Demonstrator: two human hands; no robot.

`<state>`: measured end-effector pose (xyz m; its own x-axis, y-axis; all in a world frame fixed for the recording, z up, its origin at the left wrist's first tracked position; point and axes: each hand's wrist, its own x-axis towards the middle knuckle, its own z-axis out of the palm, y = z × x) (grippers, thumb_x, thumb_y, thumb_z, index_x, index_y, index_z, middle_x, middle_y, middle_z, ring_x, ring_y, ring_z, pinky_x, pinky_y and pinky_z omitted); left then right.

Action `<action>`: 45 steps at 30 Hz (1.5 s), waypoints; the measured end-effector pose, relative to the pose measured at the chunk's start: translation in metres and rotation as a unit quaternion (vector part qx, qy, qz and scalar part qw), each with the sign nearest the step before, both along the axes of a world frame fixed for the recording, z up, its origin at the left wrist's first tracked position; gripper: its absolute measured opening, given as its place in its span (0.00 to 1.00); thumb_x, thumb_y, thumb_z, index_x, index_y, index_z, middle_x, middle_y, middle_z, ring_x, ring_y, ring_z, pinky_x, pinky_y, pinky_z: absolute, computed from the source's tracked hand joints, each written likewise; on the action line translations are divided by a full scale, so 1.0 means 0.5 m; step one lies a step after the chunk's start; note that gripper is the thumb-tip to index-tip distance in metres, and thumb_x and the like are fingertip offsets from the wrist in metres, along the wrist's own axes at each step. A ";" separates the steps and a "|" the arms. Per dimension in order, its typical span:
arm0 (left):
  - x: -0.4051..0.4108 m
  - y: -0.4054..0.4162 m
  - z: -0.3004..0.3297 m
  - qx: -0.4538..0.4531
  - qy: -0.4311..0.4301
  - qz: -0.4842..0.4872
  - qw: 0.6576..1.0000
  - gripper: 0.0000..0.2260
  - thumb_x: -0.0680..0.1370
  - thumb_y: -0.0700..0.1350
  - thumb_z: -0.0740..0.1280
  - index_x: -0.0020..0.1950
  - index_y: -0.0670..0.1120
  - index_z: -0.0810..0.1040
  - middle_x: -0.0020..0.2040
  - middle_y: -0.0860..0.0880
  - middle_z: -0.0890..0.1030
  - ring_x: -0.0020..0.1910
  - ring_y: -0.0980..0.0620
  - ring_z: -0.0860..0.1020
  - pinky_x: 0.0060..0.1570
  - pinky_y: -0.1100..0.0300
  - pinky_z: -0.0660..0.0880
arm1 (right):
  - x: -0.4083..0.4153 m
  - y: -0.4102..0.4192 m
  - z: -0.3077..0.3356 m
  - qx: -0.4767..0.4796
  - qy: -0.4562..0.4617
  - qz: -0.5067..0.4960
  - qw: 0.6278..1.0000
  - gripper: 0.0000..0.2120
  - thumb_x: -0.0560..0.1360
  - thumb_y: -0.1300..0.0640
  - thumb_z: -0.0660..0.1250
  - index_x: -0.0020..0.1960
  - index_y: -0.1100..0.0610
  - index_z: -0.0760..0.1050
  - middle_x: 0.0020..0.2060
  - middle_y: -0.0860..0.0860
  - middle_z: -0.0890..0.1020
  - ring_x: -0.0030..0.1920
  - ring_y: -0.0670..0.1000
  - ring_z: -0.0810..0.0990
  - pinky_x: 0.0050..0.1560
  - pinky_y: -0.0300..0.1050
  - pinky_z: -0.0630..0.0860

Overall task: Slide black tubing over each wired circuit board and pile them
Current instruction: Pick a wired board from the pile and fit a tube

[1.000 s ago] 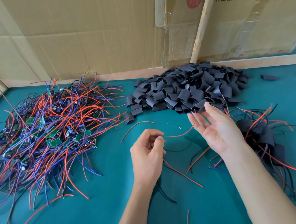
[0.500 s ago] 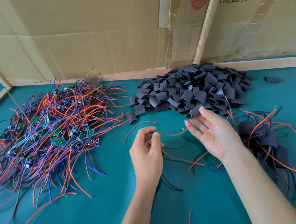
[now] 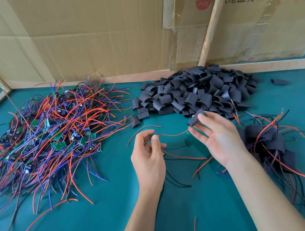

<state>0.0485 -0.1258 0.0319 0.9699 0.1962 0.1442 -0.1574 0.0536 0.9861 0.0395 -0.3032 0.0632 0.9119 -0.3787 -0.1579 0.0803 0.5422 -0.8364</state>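
Three heaps lie on the green desk (image 3: 103,224) before me, each too tangled to count piece by piece. At far left is the pile of bare circuit boards (image 3: 55,129), small green boards buried in red, blue and black leads. Against the cardboard wall (image 3: 92,37) at the back is the heap of black tubing pieces (image 3: 198,91), short flattened sleeves, with one stray piece (image 3: 135,121) at its left edge and another stray sleeve (image 3: 279,82) off to the right. At my right wrist is the pile of sleeved boards (image 3: 267,141), dark tubes with red and black wires fanning out. One loose red wire end (image 3: 195,227) lies near the bottom edge.

Both my forearms reach in from below. My left hand (image 3: 148,159) is raised above the desk, back toward me, fingers curled; its grip is narrow, thumb and fingertips pinching one wired board (image 3: 152,134), which is mostly hidden by my fingers. From it one red lead (image 3: 174,134) arcs right to my other hand, and further red and black leads hang down onto the desk.

My right hand (image 3: 220,138) is palm-up with fingers spread and slightly bent. Thumb and forefinger pinch a single piece of black tubing (image 3: 195,119), a matte, flattened sleeve tilted up toward the heap, just in front of it and just above the tip of the red lead.
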 end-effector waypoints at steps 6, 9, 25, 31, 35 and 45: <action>0.000 0.000 -0.003 -0.005 -0.011 -0.046 0.999 0.07 0.82 0.38 0.67 0.53 0.50 0.77 0.46 0.53 0.83 0.41 0.52 0.86 0.39 0.62 0.78 | 0.006 0.056 -0.020 0.035 0.017 0.028 0.999 0.06 0.77 0.65 0.71 0.54 0.61 0.79 0.51 0.61 0.87 0.52 0.58 0.87 0.50 0.48 0.84; -0.001 -0.001 -0.004 0.007 -0.011 -0.084 0.996 0.08 0.78 0.42 0.71 0.52 0.53 0.76 0.44 0.54 0.83 0.42 0.48 0.86 0.45 0.60 0.80 | 0.006 0.087 -0.026 0.036 0.021 0.052 0.998 0.06 0.78 0.65 0.71 0.55 0.62 0.78 0.51 0.61 0.87 0.52 0.57 0.88 0.50 0.45 0.84; 0.002 0.003 -0.005 0.059 -0.012 -0.089 0.994 0.09 0.75 0.35 0.74 0.46 0.50 0.83 0.39 0.56 0.84 0.37 0.55 0.82 0.42 0.65 0.77 | -0.005 0.089 -0.017 -0.244 0.002 -0.036 0.969 0.05 0.75 0.63 0.76 0.50 0.58 0.83 0.41 0.54 0.88 0.43 0.51 0.87 0.45 0.43 0.83; 0.001 0.002 -0.005 0.065 -0.009 -0.093 0.993 0.12 0.75 0.32 0.68 0.44 0.50 0.80 0.40 0.55 0.82 0.37 0.49 0.85 0.39 0.54 0.82 | -0.005 0.092 -0.022 -0.290 0.024 -0.035 0.956 0.05 0.75 0.62 0.77 0.49 0.58 0.83 0.40 0.54 0.88 0.44 0.56 0.87 0.45 0.49 0.85; -0.002 0.000 -0.005 0.049 -0.001 -0.092 0.995 0.12 0.76 0.33 0.69 0.42 0.51 0.78 0.39 0.56 0.79 0.34 0.50 0.84 0.32 0.62 0.79 | -0.007 0.096 -0.017 -0.250 0.042 -0.007 0.967 0.05 0.74 0.64 0.77 0.48 0.58 0.82 0.40 0.56 0.87 0.42 0.57 0.88 0.41 0.48 0.84; -0.010 -0.003 0.007 0.075 0.005 -0.130 0.989 0.10 0.77 0.52 0.71 0.41 0.48 0.77 0.35 0.52 0.81 0.33 0.50 0.84 0.32 0.56 0.78 | -0.021 0.070 0.028 -0.206 0.059 0.014 0.977 0.02 0.77 0.61 0.74 0.45 0.58 0.83 0.34 0.54 0.84 0.31 0.49 0.77 0.27 0.39 0.69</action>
<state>0.0434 -0.1274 0.0354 0.9861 -0.0834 0.1437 -0.1486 -0.0566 0.9873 0.0290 -0.2681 0.0771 0.9077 -0.4069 -0.1028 -0.0408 0.1582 -0.9866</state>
